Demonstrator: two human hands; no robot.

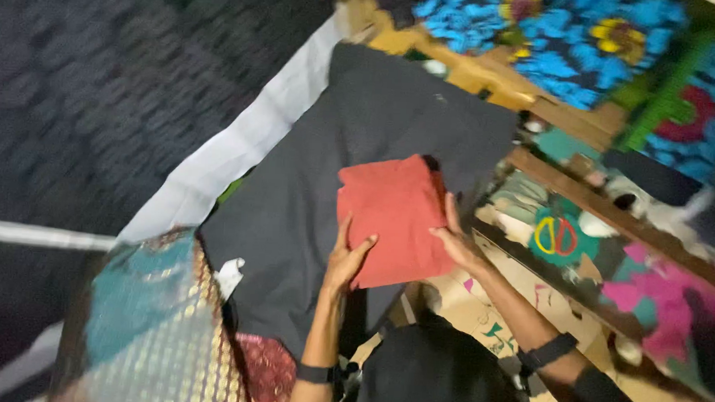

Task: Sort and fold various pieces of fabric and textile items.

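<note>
**Folded red cloth held over dark fabric**

Nearest the camera lay a black garment (434, 373), just below the forearms, each wrist wearing a dark band. Above it, the left hand (345, 261) lay with fingers spread flat against the lower left edge of a folded, rust-red square of cloth (397, 219). The right hand (456, 241) gripped the red cloth's right edge, fingers curled behind it and the thumb on top. Beneath the red cloth spread a large charcoal-grey fabric sheet (360, 137). Left of the red cloth sat a teal and gold patterned textile (147, 328); above and right of it hung a blue flowered fabric (558, 33).
</note>
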